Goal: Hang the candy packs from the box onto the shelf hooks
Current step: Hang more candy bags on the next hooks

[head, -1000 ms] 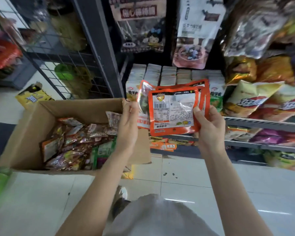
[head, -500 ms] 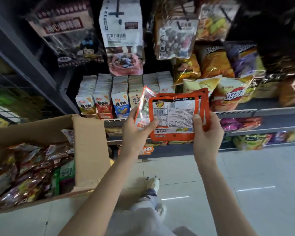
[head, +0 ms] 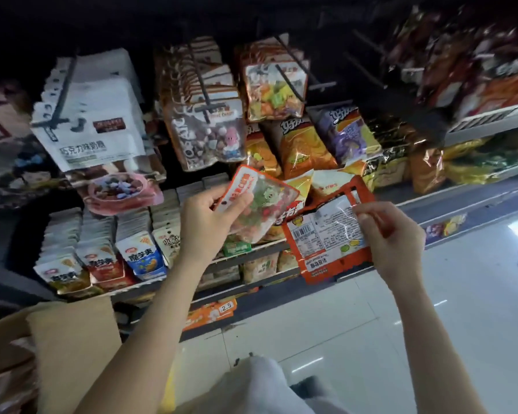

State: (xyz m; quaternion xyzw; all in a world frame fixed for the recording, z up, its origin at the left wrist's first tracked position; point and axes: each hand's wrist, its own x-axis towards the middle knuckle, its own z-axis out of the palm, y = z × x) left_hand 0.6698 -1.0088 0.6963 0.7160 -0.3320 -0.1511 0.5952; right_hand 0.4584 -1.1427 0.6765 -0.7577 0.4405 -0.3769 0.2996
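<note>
Holding two lots in front of the snack shelving. Item one: our left hand (head: 205, 222), fingers and thumb curled on a clear candy pack with an orange header (head: 259, 204), raised just below the hanging bags on the shelf hooks (head: 202, 82). Item two: our right hand (head: 392, 237), fingertips pinching orange-bordered candy packs (head: 326, 234), back label towards us. Item three: cardboard box (head: 72, 348), lower left, on the floor.

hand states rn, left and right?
Left hand: grips a clear-front candy pack.
Right hand: pinches the orange candy pack.
</note>
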